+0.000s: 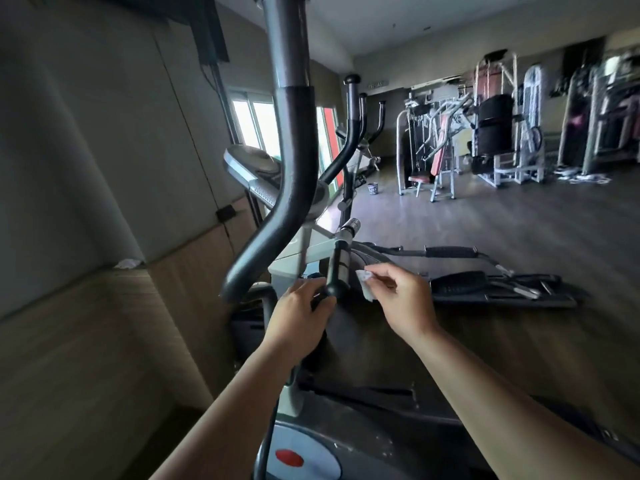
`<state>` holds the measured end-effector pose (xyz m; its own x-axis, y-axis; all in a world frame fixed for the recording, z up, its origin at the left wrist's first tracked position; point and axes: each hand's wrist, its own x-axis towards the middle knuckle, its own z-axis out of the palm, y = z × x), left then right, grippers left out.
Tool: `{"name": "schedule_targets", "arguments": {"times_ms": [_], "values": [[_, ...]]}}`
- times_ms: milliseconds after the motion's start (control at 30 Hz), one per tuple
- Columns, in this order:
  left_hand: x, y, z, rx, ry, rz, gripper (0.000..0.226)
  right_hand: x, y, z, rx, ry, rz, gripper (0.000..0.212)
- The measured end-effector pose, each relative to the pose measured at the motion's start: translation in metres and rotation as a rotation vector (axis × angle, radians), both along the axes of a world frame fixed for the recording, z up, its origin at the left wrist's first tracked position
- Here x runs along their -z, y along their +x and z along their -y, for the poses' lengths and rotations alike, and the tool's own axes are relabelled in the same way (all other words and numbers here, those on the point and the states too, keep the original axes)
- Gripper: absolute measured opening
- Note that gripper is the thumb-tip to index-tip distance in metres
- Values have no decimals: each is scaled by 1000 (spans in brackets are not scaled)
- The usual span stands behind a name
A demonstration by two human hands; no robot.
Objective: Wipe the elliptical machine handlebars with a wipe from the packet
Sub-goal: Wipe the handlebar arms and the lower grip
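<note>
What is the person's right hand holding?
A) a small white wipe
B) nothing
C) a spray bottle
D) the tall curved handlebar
A: the right hand pinches a small white wipe just beside the short black grip.

Left hand [299,317] and right hand [401,299], forearms bare.

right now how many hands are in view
2. The left hand holds the lower end of the short black grip; the right hand pinches a white wipe just right of it.
</note>
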<state>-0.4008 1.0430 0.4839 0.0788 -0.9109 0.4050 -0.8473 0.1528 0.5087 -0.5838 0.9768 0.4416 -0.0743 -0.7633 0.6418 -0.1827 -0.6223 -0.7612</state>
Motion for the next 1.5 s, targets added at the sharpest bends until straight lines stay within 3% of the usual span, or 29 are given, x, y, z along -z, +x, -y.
{"name": "schedule_targets", "arguments": {"times_ms": [167, 500, 800, 867, 967, 1100, 1167, 1267, 1400, 1500], "values": [[-1, -13, 37, -47, 41, 48, 41, 2, -10, 55, 50, -40, -72, 11], [7, -37, 97, -212, 61, -18, 40, 9, 6, 151, -124, -232, -148, 21], [22, -29, 92, -216, 15, -186, 40, 67, 32, 106, -381, -371, -278, 49], [25, -25, 93, -226, 31, -228, 39, 63, 33, 122, -368, -400, -302, 48], [28, -19, 97, -252, 51, -306, 41, 42, 35, 148, -290, -258, -283, 47], [31, -16, 97, -222, 27, -387, 37, 59, 37, 114, -372, -403, -336, 45], [32, -16, 99, -223, 26, -443, 39, 57, 34, 128, -372, -410, -310, 44], [31, -17, 101, -246, 29, -487, 40, 44, 37, 143, -297, -250, -207, 42], [27, -21, 99, -242, 36, -433, 38, 60, 42, 101, -373, -324, -151, 40], [28, -20, 100, -264, 39, -426, 41, 50, 42, 119, -309, -176, 87, 27]]}}
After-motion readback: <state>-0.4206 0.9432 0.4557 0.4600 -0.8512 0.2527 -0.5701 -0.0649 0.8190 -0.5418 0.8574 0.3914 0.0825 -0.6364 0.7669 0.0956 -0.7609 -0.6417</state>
